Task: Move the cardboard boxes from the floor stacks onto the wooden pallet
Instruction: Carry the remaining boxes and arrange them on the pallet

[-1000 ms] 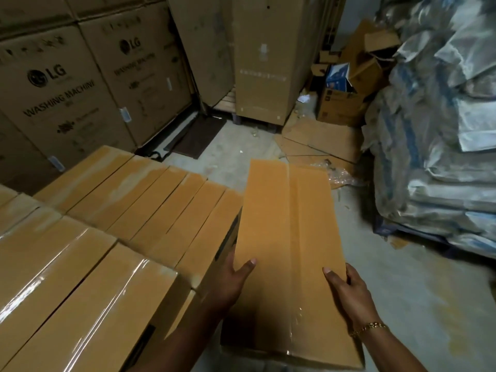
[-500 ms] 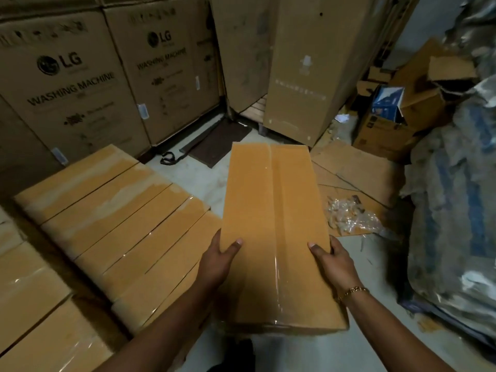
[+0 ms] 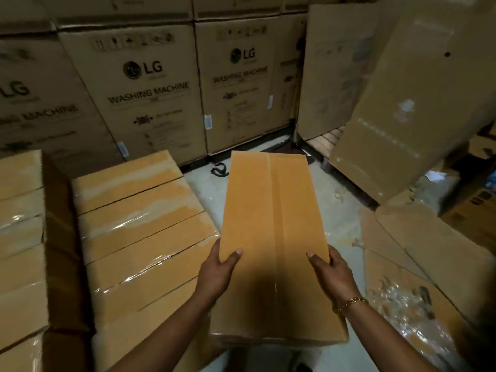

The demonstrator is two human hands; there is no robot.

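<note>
I carry a long, narrow tan cardboard box [image 3: 271, 224] lengthwise in front of me, above the floor. My left hand [image 3: 218, 275] grips its left edge, thumb on top. My right hand [image 3: 331, 272], with a gold bracelet at the wrist, grips the right edge the same way. To the left lies a stack of like boxes [image 3: 139, 224] side by side, shiny with tape. A taller stack [image 3: 18, 237] stands at the far left. No wooden pallet for these boxes is plainly visible.
Large LG washing machine cartons [image 3: 150, 87] line the back. Tall plain cartons [image 3: 408, 103] lean at the right over a pallet edge [image 3: 331, 135]. Flattened cardboard [image 3: 418, 253] and crumpled plastic wrap [image 3: 402, 299] lie right. A black strap [image 3: 218, 169] lies on the concrete floor [image 3: 338, 210].
My view has swung left while I carry the box: the washing machine cartons now fill the back, and the wrapped sacks at the right have left the view. Both hands keep their hold.
</note>
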